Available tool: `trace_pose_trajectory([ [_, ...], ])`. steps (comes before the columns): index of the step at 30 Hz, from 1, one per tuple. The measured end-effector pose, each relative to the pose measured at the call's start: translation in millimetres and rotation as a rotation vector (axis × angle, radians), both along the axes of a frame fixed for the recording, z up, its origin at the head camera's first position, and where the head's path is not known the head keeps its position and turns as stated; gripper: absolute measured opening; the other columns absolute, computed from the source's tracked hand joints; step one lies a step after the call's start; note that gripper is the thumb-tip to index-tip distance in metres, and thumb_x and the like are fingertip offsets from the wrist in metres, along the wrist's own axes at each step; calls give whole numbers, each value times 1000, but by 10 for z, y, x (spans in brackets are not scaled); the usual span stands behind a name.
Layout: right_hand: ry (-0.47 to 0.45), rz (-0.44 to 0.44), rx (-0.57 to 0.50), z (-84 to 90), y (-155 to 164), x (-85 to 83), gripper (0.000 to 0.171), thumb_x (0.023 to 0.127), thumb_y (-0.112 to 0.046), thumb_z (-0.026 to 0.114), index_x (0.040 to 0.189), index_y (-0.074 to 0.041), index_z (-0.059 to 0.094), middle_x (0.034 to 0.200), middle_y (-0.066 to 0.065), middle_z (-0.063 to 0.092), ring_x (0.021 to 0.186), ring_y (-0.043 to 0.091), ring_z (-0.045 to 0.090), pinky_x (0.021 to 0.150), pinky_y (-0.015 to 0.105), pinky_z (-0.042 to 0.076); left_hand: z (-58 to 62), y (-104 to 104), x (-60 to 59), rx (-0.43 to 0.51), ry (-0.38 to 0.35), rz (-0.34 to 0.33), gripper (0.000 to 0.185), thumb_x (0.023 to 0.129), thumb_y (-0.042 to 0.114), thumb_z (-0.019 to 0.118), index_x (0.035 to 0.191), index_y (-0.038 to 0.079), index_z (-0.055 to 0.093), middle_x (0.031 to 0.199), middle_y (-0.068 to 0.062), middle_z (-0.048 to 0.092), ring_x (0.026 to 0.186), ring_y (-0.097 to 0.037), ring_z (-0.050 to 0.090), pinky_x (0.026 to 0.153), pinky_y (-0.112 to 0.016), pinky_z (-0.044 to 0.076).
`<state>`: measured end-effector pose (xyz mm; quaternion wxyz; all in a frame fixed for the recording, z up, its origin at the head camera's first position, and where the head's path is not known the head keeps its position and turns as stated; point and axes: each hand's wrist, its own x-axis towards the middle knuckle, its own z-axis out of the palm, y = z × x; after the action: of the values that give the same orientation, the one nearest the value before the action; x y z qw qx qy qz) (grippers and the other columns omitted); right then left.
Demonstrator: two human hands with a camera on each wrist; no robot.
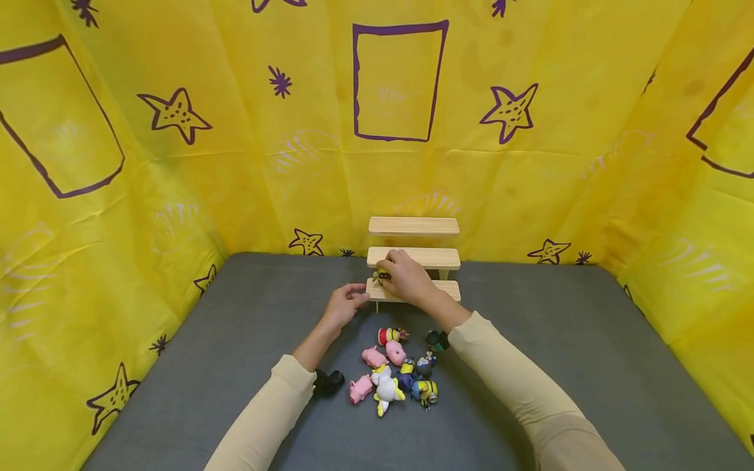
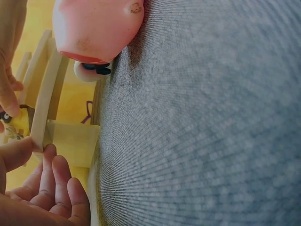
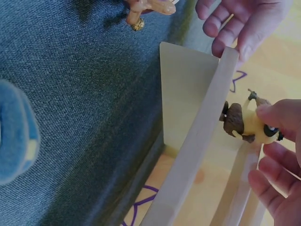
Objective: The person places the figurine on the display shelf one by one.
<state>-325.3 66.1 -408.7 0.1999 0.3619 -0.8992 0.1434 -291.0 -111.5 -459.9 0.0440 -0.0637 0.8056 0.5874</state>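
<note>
Yellow and brown, the toy (image 3: 244,123) is held upright, long axis vertical, head up, feet toward the lowest step (image 1: 448,289) at its left end, gripped by the right hand's (image 1: 409,278) fingers. The left hand (image 1: 343,306) pinches that step's left edge. Grey surface (image 1: 265,301) spreads left and right; other toys (image 1: 387,388) lie near.

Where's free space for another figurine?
Free: pale wooden top shelf; grey cloth tabletop left of the left hand and right of the beige right sleeve. Crowded: pale wooden bottom shelf's left end, where the right hand holds a yellow-brown figurine; tabletop around the pink pig figurines.
</note>
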Motion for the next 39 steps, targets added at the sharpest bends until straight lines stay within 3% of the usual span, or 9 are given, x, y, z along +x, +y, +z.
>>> trace_pose_trajectory([
  [9, -50, 2, -105, 73, 96, 104, 38, 84, -21, 76, 117, -5, 66, 105, 10, 63, 97, 24, 58, 84, 36, 51, -11, 3, 1, -9, -2, -6, 33, 96, 18, 62, 126, 5, 62, 105, -16, 69, 93, -24, 65, 75, -30, 49],
  [14, -266, 53, -255, 183, 270, 231, 43, 89, -23, 72, 126, -3, 63, 121, 14, 65, 114, 29, 61, 96, 43, 50, 7, 13, -14, -16, -6, 2, 33, 96, 19, 62, 127, 7, 61, 107, -16, 69, 95, -25, 65, 76, -29, 47],
  [17, -402, 102, -339, 227, 429, 332, 45, 90, -20, 71, 129, -2, 60, 128, 15, 63, 119, 32, 59, 98, 48, 49, 18, 16, -23, -16, -6, 7, 33, 96, 19, 62, 127, 7, 61, 108, -16, 69, 96, -25, 65, 76, -30, 47],
  [22, -520, 164, -377, 221, 713, 511, 43, 90, -14, 69, 129, 2, 59, 128, 20, 62, 118, 37, 58, 94, 52, 50, 28, 6, -25, -11, -2, 6, 34, 96, 18, 62, 127, 7, 61, 107, -16, 69, 94, -24, 65, 76, -30, 48],
  [28, -570, 164, -353, 34, 939, 617, 37, 90, -12, 69, 122, 6, 62, 116, 24, 67, 103, 34, 63, 86, 46, 54, 26, -19, -28, 22, 24, 0, 33, 95, 14, 63, 125, 2, 61, 102, -19, 69, 89, -24, 66, 75, -31, 50],
  [35, -594, 117, -270, -296, 1065, 628, 34, 90, -17, 69, 116, 4, 66, 107, 16, 71, 91, 19, 64, 76, 26, 51, 16, -11, -23, 19, 16, 3, 34, 94, 15, 63, 125, 2, 61, 101, -18, 69, 87, -22, 65, 74, -30, 49],
  [39, -634, 100, -223, -427, 1095, 641, 33, 91, -18, 69, 115, 4, 66, 105, 14, 71, 94, 22, 67, 80, 29, 54, 3, 2, -8, 13, 3, 4, 33, 94, 15, 64, 125, 3, 62, 103, -19, 69, 88, -22, 64, 73, -30, 48],
])
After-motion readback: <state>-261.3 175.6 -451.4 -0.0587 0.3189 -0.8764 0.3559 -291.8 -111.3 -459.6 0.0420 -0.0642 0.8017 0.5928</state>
